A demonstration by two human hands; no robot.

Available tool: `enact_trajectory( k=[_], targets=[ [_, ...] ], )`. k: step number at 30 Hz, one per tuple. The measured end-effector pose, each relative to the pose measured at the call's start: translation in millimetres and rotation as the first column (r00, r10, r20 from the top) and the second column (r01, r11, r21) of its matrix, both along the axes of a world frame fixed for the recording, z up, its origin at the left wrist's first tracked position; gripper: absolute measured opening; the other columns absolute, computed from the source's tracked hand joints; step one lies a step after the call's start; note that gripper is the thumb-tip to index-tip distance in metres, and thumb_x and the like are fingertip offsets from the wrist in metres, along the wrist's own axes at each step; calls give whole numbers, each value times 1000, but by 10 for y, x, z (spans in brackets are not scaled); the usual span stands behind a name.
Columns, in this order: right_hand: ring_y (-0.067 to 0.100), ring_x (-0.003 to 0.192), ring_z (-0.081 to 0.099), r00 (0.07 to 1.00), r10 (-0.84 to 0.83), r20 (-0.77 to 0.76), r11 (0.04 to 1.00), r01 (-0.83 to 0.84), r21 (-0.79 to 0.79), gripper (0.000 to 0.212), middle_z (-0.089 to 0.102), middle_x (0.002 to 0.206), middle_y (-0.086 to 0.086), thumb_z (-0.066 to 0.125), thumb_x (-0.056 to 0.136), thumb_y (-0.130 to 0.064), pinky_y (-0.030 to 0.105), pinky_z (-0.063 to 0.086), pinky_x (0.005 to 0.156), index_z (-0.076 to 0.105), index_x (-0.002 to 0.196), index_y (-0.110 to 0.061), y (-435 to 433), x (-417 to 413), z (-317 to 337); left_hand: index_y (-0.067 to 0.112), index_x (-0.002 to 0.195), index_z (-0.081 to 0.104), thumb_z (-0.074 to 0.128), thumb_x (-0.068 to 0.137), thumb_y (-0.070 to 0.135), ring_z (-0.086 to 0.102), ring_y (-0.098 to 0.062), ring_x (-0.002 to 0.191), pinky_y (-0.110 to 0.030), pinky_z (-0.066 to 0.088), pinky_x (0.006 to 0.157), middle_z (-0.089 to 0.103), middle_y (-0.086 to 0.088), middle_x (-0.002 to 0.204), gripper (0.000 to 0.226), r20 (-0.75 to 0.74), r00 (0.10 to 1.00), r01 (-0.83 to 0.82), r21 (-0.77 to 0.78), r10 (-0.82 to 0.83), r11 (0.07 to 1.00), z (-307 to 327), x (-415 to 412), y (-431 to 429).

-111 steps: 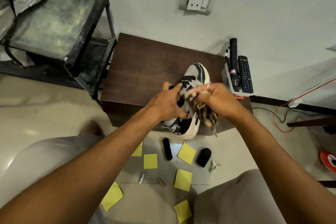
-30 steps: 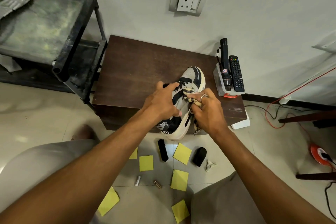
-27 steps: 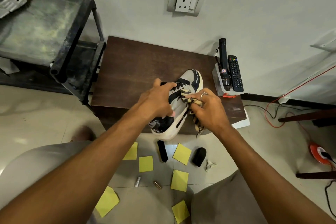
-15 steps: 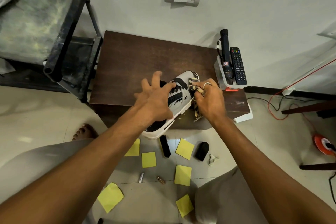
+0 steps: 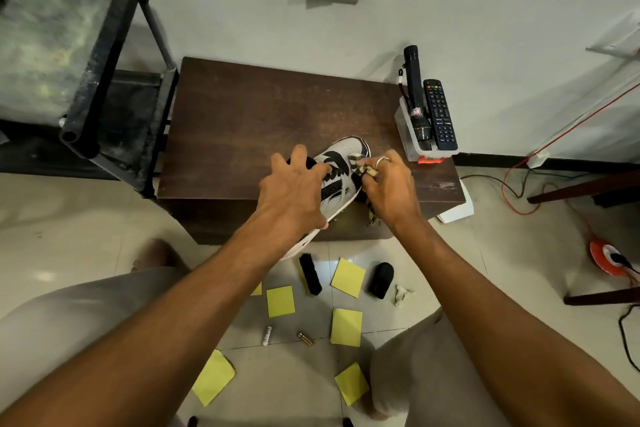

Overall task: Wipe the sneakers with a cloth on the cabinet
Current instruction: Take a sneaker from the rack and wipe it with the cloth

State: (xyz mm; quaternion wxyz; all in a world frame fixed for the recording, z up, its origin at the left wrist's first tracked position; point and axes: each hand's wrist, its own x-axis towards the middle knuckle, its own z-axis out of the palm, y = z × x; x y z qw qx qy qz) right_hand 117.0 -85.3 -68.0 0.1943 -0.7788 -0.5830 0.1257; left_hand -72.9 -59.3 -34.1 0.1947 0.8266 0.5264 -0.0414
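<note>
A white and black sneaker [image 5: 341, 163] lies tipped on its side at the front edge of the dark brown cabinet [image 5: 242, 121], its heel hanging over the edge. My left hand [image 5: 294, 191] grips it across the middle, fingers spread over the upper. My right hand [image 5: 388, 187] pinches a striped cloth [image 5: 363, 168] against the sneaker's toe end. A tail of the cloth hangs below that hand.
A clear box with a torch [image 5: 417, 97] and a remote [image 5: 440, 114] sits at the cabinet's right edge. A black rack [image 5: 114, 80] stands left. On the floor lie a shoe brush [image 5: 310, 274], yellow notes [image 5: 348, 277], batteries and red cables [image 5: 519, 191].
The sneaker has been rolled from upright onto its side, so its white side faces up. My left hand shifted its grip over it, and the cloth moved toward the toe.
</note>
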Motion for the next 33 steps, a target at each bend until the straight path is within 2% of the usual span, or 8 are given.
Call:
enact_trajectory(
  k=[5,10,18,21,23,26,31,33],
  targets=[
    [16,88,61,993,-95,-66,995,97,31,25,53,105,-2,63,95,-12,37,56,88,76,117,-16,10,-117,-50,38,147,40,88,67,57,36,-34,125,-46,53,87,27,-4,145,96,-2,1000,-26,-26,26,999,-6,10,32],
    [20,90,61,993,-48,-111,998,44,-43,29,56,103,2,65,94,-11,38,56,85,75,121,-18,-241,-134,-64,38,148,40,87,67,58,38,-33,124,-45,52,87,29,-3,143,96,4,1000,6,-31,-6,999,-1,-13,54],
    [18,90,59,998,-52,26,997,54,-62,26,50,104,-3,65,96,-14,28,49,84,73,120,-15,86,14,56,40,151,38,88,69,55,40,-33,126,-46,50,93,32,-1,146,98,25,998,51,-65,-50,997,1,-47,74],
    [12,77,66,979,-125,-159,992,117,-55,21,69,99,-1,64,93,-11,19,52,69,79,108,-16,52,-136,75,42,150,39,88,68,57,40,-32,125,-45,50,91,33,-1,144,96,42,999,0,-72,3,997,-22,-35,75],
    [11,67,69,939,-137,-314,990,116,-86,22,76,84,-1,63,91,-8,22,55,59,80,99,-19,-77,-260,111,42,149,39,87,69,57,41,-31,124,-43,49,89,34,-1,143,95,41,999,-11,-63,13,998,-37,-31,68],
    [18,71,71,884,-170,-435,984,133,-114,20,76,75,-2,65,88,-9,29,57,62,80,91,-21,-267,-350,135,41,149,39,87,70,56,40,-31,125,-43,49,90,33,0,144,94,46,999,-5,-64,8,998,-51,-43,61],
    [3,56,62,877,-181,-446,966,73,-249,15,73,68,-10,68,88,-14,26,51,58,80,90,-24,-304,-209,246,41,150,38,87,70,56,40,-31,125,-43,49,89,33,0,145,95,46,999,0,-63,3,998,-37,-46,48],
    [-4,59,60,897,-182,-403,979,127,-161,18,71,70,-12,67,89,-12,20,51,60,78,89,-26,-225,-167,290,42,150,39,88,69,56,40,-31,125,-44,49,90,34,0,144,95,54,999,-3,-74,7,997,-26,-54,63]
  ],
)
